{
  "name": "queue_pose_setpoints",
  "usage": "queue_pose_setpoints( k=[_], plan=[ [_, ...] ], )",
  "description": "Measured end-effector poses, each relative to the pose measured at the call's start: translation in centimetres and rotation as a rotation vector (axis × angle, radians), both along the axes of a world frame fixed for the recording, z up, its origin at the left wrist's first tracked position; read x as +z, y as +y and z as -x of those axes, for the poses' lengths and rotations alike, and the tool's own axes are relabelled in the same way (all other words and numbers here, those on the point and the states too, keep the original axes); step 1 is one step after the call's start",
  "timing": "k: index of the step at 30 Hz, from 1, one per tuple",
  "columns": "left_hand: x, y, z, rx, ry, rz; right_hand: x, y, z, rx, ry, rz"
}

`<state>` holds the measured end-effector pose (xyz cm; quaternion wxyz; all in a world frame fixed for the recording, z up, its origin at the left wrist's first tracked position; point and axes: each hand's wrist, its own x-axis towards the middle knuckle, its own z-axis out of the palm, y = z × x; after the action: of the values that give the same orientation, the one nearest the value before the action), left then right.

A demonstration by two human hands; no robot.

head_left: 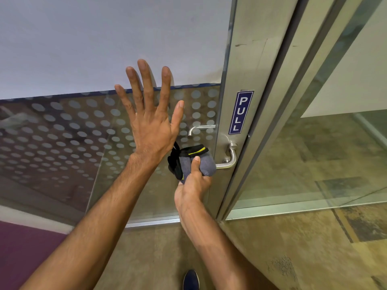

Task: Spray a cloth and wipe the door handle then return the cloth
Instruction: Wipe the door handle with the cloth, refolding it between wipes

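A grey cloth with black trim and a yellow stripe is wrapped around the lever of a steel door handle. My right hand grips that cloth from below, thumb on top. My left hand is flat against the glass door, fingers spread, holding nothing. A second lever shows through the glass on the far side. No spray bottle is in view.
A blue PULL sticker sits on the metal door stile above the handle. To the right stand a door frame and another glass panel. My dark shoe is on the floor below.
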<state>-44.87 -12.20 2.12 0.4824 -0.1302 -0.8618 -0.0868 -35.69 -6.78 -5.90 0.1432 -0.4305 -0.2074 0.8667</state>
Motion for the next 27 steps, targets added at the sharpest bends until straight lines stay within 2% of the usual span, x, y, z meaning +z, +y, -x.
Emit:
queue_pose_setpoints(
  k=[7,12,15,18,23,27],
  plan=[
    [0.0,0.0,0.1,-0.011,0.001,-0.012,0.7,-1.3,0.4,0.02,-0.039,-0.016],
    [0.0,0.0,0.2,-0.01,-0.001,-0.016,0.8,-1.9,0.4,0.118,-0.049,0.02],
    [0.0,0.0,0.2,-0.014,-0.005,-0.022,0.8,-1.9,-0.2,0.251,-0.028,0.028],
    [-0.1,0.0,0.2,-0.016,0.0,-0.022,1.2,-1.1,-2.0,0.419,0.082,-0.003],
    [-0.1,-0.1,0.1,-0.027,0.012,-0.021,0.8,3.1,-4.6,0.637,0.422,0.056],
    [0.0,0.0,-0.1,-0.018,0.011,-0.016,0.7,6.5,-6.0,0.75,0.484,0.123]
  ],
)
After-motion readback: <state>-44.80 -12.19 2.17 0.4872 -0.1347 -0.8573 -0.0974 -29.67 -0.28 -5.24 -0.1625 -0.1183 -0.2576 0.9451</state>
